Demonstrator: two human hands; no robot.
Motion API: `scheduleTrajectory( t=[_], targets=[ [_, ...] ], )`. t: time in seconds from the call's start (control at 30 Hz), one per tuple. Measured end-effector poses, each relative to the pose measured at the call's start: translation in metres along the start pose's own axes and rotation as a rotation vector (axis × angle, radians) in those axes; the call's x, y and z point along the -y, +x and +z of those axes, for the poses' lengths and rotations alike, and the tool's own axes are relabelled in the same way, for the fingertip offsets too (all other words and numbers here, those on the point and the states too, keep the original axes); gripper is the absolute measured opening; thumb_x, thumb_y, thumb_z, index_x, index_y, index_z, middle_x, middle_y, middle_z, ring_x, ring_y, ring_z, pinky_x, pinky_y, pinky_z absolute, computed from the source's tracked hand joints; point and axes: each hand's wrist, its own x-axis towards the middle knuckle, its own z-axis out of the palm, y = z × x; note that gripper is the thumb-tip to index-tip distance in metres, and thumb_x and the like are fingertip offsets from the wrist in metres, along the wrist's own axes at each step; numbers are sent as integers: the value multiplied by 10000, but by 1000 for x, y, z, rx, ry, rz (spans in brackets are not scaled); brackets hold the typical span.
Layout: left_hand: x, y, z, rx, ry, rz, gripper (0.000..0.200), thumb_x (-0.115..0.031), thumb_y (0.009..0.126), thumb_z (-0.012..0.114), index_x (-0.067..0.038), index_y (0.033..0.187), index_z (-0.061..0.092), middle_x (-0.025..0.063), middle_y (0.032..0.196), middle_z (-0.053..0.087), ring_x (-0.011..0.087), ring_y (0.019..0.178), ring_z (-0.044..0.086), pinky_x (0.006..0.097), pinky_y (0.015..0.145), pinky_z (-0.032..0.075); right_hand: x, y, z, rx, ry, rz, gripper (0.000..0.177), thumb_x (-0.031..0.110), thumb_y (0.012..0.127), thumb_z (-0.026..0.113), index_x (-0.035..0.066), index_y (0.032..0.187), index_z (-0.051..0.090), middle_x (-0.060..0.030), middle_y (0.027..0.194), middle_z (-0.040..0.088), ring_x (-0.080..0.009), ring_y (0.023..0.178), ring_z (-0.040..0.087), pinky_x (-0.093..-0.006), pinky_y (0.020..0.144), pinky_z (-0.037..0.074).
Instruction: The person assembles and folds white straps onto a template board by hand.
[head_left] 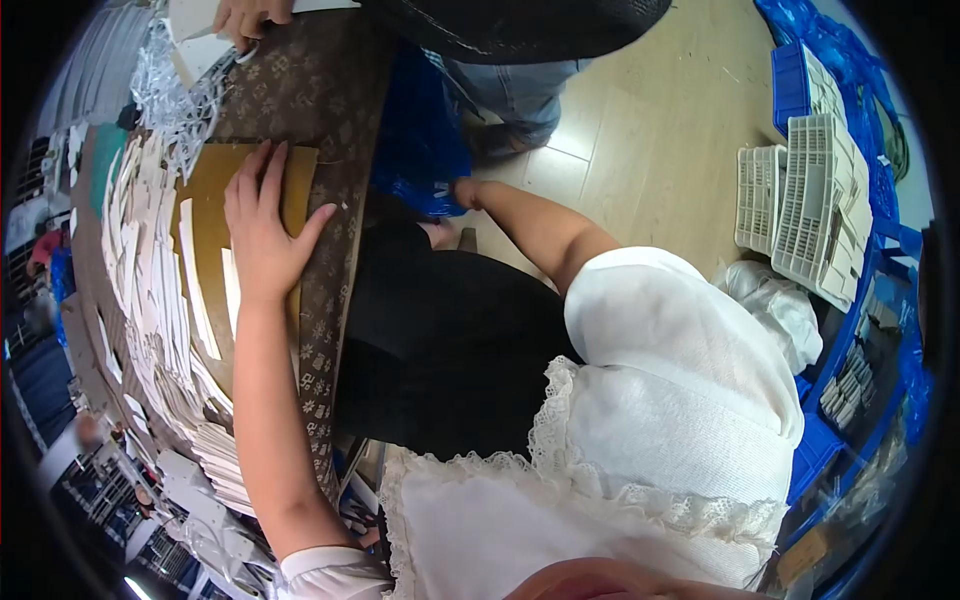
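My left hand [268, 225] lies flat on a brown board [205, 170] at the table's edge, thumb and fingers apart, holding nothing. Beside it, many narrow white strips [145, 260] are heaped, with a few loose ones on the board. My right hand [468, 192] reaches down beside the table to a blue plastic bag [420, 150]. Its fingers look curled at the bag's edge, partly hidden by the bag.
Across the table, another person's hand [250, 18] is near white pieces and a tangle of clear plastic [170, 85]. That person's jeans [515, 85] show beside the bag. White plastic baskets [810, 200] and a blue rack [875, 270] stand at the right.
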Motion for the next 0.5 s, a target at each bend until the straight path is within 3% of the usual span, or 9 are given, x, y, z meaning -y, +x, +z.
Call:
scheduleTrajectory(
  t=[0.03,0.07,0.13,0.17,0.27,0.33,0.43,0.5],
  targets=[
    [1,1,-2,2,-3,-4,726,-338,711,756,-114,1351,499,125,1378,456,354,1259,406,451,1061,329,0,8,-13,-15,-9,-20,399,45,815,506,58,1204,595,-248,1115,629,-378,1025,618,-400,855,499],
    [3,2,-4,-13,16,-15,726,-338,711,756,-114,1351,499,125,1378,456,354,1259,406,451,1061,329,2,14,-21,-343,266,85,396,15,814,491,65,1193,596,-259,1115,621,-384,1017,614,-405,855,497],
    [1,3,-6,5,1,-16,738,-337,698,760,-109,1348,496,128,1375,455,360,1256,407,458,1059,326,30,-10,-87,-442,593,187,391,161,906,474,20,1266,536,-235,1180,612,-327,1070,624,-410,896,477],
    [0,2,-7,16,-9,-24,745,-337,691,762,-107,1347,495,130,1373,454,363,1254,408,462,1058,324,29,6,-101,-435,572,157,391,161,906,474,20,1266,536,-235,1180,612,-327,1070,624,-410,896,477],
    [0,2,-10,11,-27,-51,711,-386,720,741,-82,1321,514,152,1353,469,384,1226,425,466,1043,331,33,79,-121,-473,786,-257,444,202,946,464,34,1357,448,-204,1350,500,-285,1222,516,-359,1020,404],
    [5,1,-10,-7,-119,-47,720,-404,711,740,-73,1310,518,159,1343,469,379,1230,425,478,1039,333,77,58,-202,-397,782,-385,467,225,913,513,85,1355,460,-125,1350,501,-241,1253,469,-396,985,420],
    [10,-1,-10,-15,-210,-80,774,-356,631,770,-73,1299,502,154,1354,455,352,1259,411,483,1044,330,143,-13,-363,-247,179,-502,511,260,864,587,161,1353,478,-6,1349,503,-176,1299,400,-452,931,443],
    [11,-3,-10,-8,-220,-108,781,-368,621,765,-71,1293,500,155,1354,455,351,1263,407,483,1057,323,181,-56,-459,-186,-703,-526,546,282,831,636,212,1352,490,73,1349,504,-133,1329,354,-489,895,458]
  ],
)
